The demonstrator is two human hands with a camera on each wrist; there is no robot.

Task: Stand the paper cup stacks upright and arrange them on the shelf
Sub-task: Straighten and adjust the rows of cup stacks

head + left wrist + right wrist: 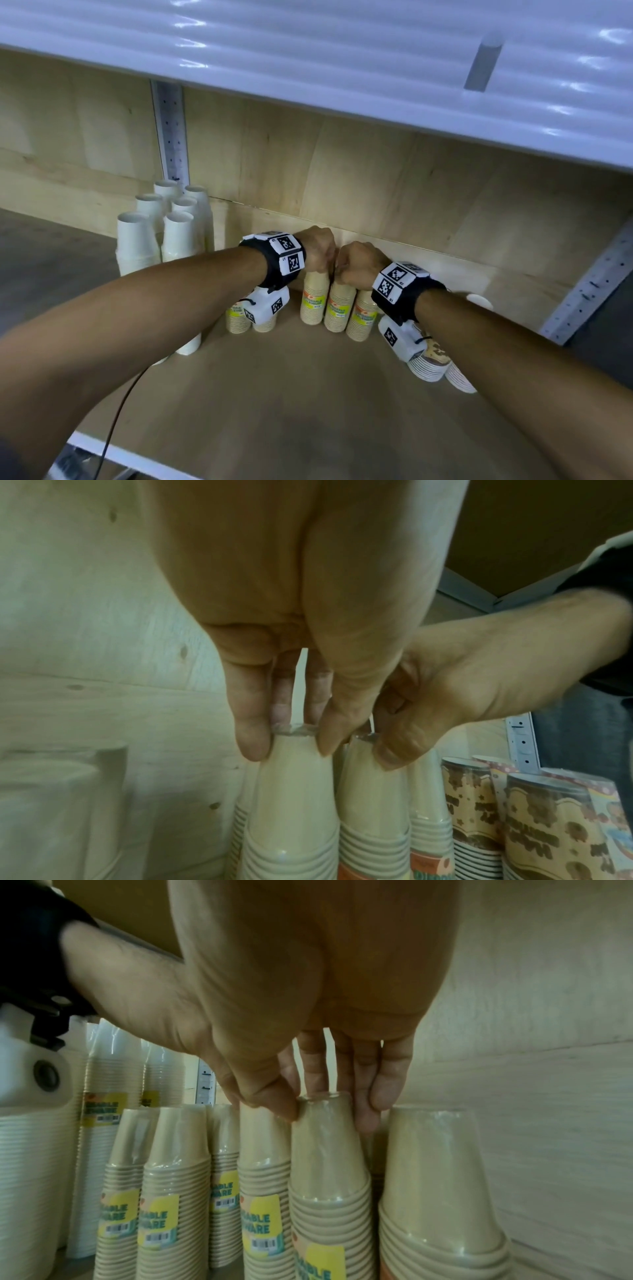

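Plastic-wrapped beige cup stacks stand rim-down near the back of the wooden shelf [291, 394]. My left hand [320, 255] [291, 739] pinches the narrow top of one beige stack [313, 299] [293, 791] between thumb and fingers. Right beside it, my right hand [358, 265] [325, 1107] pinches the top of the neighbouring stack [339, 308] [329, 1164]. The two hands almost touch. A third beige stack [363, 317] [438, 1177] stands just right of these. More beige stacks [238, 318] [157, 1191] stand to the left, partly hidden by my left wrist camera.
Several plain white stacks [137, 240] stand at the back left by a metal upright [171, 137]. Brown-patterned stacks [431, 363] [479, 818] sit under my right forearm. The upper shelf [342, 68] hangs low overhead. A cable [120, 411] crosses the front edge [137, 455].
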